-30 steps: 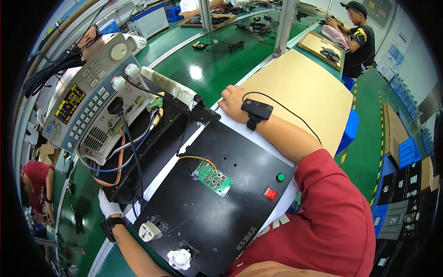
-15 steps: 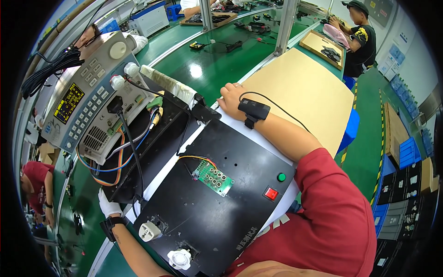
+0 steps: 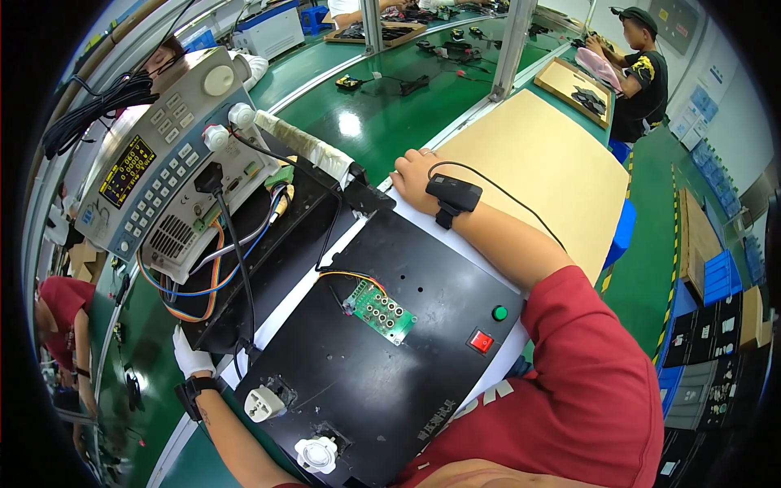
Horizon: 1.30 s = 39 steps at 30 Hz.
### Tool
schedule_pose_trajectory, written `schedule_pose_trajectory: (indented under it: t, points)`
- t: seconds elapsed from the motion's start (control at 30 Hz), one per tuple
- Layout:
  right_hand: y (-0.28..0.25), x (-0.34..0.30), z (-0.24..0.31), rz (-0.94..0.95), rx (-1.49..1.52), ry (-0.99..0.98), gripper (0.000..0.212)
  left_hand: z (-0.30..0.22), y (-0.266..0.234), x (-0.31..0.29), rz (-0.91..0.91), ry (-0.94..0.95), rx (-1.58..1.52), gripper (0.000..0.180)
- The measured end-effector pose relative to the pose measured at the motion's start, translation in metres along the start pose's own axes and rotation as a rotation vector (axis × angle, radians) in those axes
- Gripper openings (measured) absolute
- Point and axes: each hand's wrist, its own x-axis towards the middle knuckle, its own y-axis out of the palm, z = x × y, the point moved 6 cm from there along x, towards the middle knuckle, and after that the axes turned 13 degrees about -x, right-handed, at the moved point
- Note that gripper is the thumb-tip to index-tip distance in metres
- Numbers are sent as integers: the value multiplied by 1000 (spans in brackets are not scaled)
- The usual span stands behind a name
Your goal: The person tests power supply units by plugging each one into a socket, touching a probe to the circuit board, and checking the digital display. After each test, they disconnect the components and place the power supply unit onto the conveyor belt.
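A black metal box [image 3: 358, 390] lies in front of me, with a green circuit board [image 3: 381, 313], a red rocker switch [image 3: 480, 341] and a green button [image 3: 499, 313] on top. White sockets [image 3: 264, 404] sit at its near left end. Behind it a grey bench meter [image 3: 167, 154] with a lit display leans on a black stand [image 3: 281, 244]. My left hand [image 3: 194, 356], in a white glove, is against the stand's left corner, its fingers mostly hidden. My bare right hand [image 3: 416, 176] rests past the box's far right end, fingers slightly bent and apart, holding nothing visible.
Tan board [image 3: 537, 154] lies on the right. Beyond it a person [image 3: 639, 77] in black works by a tray [image 3: 561, 93]. Cables [image 3: 236, 260] loop off the meter. A green conveyor [image 3: 325, 106] carries small wired parts. Blue bins [image 3: 720, 272] stand at far right.
The whole view has shifted slightly to the right. The meter's display shows a different reading. Both hands keep their places beside the box and stand.
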Motion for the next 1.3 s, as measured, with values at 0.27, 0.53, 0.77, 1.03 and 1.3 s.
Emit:
schedule_pose_trajectory:
  t: [0.27, 0.53, 0.77, 1.03, 1.3]
  points:
    - [3, -2, -8, -51, 56, 59, 21, -1, 0, 3, 11, -50, -22, 48]
    - [5, -2, -9, -115, 82, 46, 19, -5, 0, 2, 18, -46, -18, 45]
    - [6, -2, -11, -107, 109, 72, 19, -3, 0, 3, -3, -28, -27, 45]
    - [7, -3, -11, -98, 129, 61, 19, -15, -3, 2, -24, -6, -38, 43]
    - [3, -3, -8, -120, 107, 81, 19, -42, -17, 1, -197, 41, -257, 30]
